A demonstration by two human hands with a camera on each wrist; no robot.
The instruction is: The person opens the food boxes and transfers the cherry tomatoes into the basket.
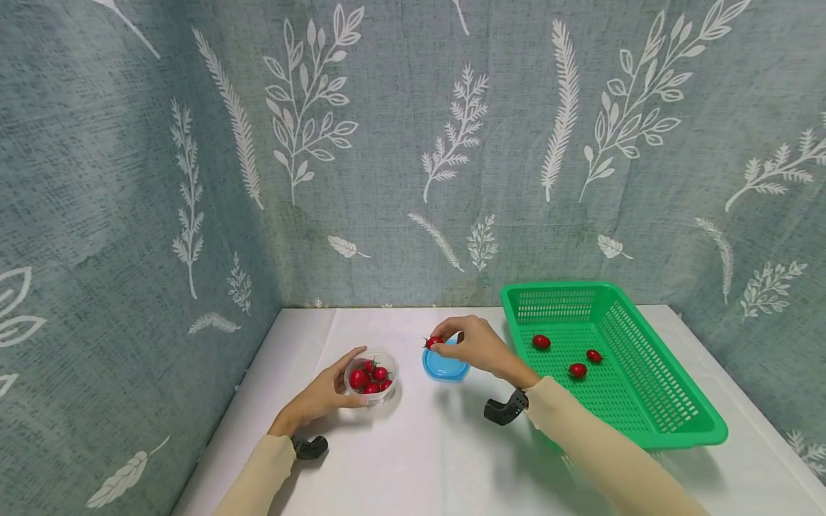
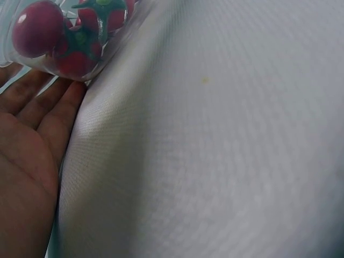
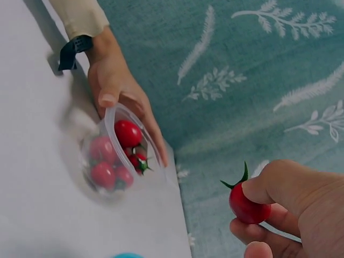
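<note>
My left hand (image 1: 320,394) holds a clear plastic tub (image 1: 354,361) by its sides, thumb on the near side and fingers on the far side. Several cherry tomatoes (image 1: 371,388) lie in the tub; some show green stems in the right wrist view. Between thumb and fingers, my right hand (image 1: 477,344) pinches one cherry tomato (image 3: 249,206) with a green calyx. That hand is above a blue lid (image 1: 445,368) on the table, to the right of the tub. The left wrist view shows the palm and the tub's lower part.
A green plastic basket (image 1: 652,423) stands on the right, partly behind the right forearm, with 3 cherry tomatoes (image 1: 577,370) visible on its floor. The white-covered table (image 1: 400,459) meets patterned fabric walls (image 1: 387,272) at the back and sides.
</note>
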